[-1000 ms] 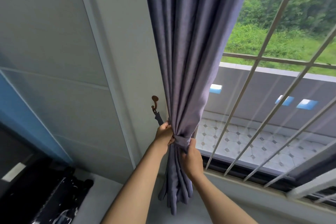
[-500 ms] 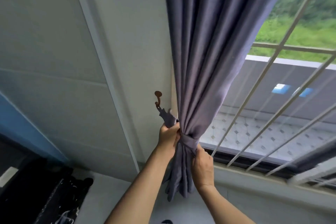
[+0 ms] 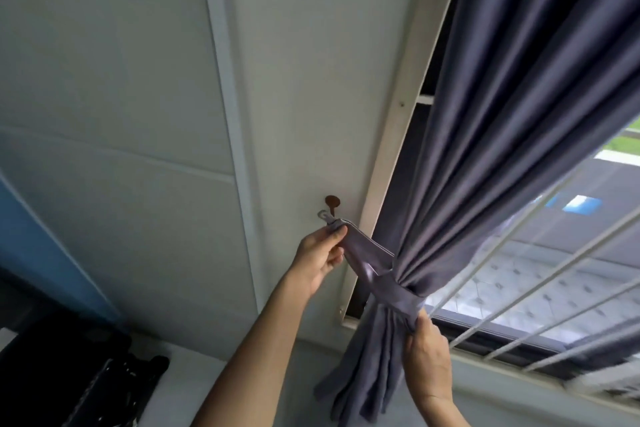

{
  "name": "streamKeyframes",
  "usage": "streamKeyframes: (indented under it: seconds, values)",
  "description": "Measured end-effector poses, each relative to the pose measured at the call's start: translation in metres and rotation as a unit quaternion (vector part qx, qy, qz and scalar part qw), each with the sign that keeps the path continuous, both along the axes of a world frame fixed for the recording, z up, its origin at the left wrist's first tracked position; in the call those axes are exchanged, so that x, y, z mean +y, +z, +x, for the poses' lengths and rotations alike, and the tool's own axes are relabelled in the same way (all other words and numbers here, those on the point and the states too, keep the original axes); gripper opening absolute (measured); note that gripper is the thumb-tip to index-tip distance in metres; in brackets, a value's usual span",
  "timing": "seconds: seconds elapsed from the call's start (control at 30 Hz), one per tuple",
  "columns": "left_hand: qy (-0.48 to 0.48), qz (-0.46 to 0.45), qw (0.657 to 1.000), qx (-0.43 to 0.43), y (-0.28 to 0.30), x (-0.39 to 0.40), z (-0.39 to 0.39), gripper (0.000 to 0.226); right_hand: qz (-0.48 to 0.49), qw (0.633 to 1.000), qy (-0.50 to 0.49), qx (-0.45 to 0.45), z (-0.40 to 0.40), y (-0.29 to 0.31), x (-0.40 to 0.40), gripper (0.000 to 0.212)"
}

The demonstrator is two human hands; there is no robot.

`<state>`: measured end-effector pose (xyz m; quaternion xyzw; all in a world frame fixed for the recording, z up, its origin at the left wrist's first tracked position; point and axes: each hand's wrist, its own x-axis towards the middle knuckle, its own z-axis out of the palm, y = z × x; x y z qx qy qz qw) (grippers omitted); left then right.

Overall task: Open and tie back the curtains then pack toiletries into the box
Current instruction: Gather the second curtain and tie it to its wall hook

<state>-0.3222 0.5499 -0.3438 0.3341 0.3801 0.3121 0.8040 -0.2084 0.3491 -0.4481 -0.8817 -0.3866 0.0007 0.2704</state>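
Note:
A grey-purple curtain [image 3: 502, 149] hangs gathered at the left side of the window. A matching fabric tie-back [image 3: 370, 255] wraps around the bunched curtain. My left hand [image 3: 320, 255] pinches the tie-back's end, whose small metal ring [image 3: 323, 215] sits just below a brown wall hook [image 3: 332, 203]. Whether the ring is on the hook I cannot tell. My right hand [image 3: 424, 354] grips the curtain just under the wrapped band.
White window bars [image 3: 540, 291] slant across the glass to the right. A pale panelled wall [image 3: 138, 114] fills the left. A black case [image 3: 69, 374] lies at the lower left on a white sill or ledge [image 3: 284, 388].
My left hand has pulled the tie-back's end leftwards and up to the hook. The view has swung left, and my right hand has stayed on the curtain below the band.

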Motion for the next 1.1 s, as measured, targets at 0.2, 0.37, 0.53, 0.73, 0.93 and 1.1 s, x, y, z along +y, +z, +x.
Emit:
streamKeyframes:
  seconds: [0.2, 0.37, 0.53, 0.73, 0.93, 1.1]
  values:
    - [0.054, 0.066, 0.993, 0.078, -0.015, 0.006, 0.007, 0.016, 0.014, 1.0, 0.001, 0.028, -0.003, 0.002, 0.004, 0.035]
    - [0.099, 0.114, 0.977, 0.152, -0.015, 0.001, 0.013, 0.02, 0.016, 0.999, -0.008, 0.046, -0.001, 0.0, 0.007, 0.044]
    - [0.122, 0.181, 0.952, 0.216, -0.017, 0.012, 0.021, 0.032, 0.012, 0.998, -0.028, 0.051, -0.001, -0.003, 0.008, 0.018]
    - [0.148, 0.224, 0.922, 0.281, -0.014, 0.008, 0.029, 0.032, 0.003, 0.998, -0.035, 0.055, -0.002, -0.012, 0.007, 0.02]
    - [0.212, 0.234, 0.901, 0.297, -0.015, 0.0, 0.037, 0.026, 0.011, 0.998, -0.029, 0.063, -0.002, -0.01, 0.007, 0.015]
    - [0.242, 0.293, 0.885, 0.271, -0.017, -0.01, 0.036, 0.021, 0.035, 0.996, -0.024, 0.073, -0.003, -0.004, 0.007, 0.015]
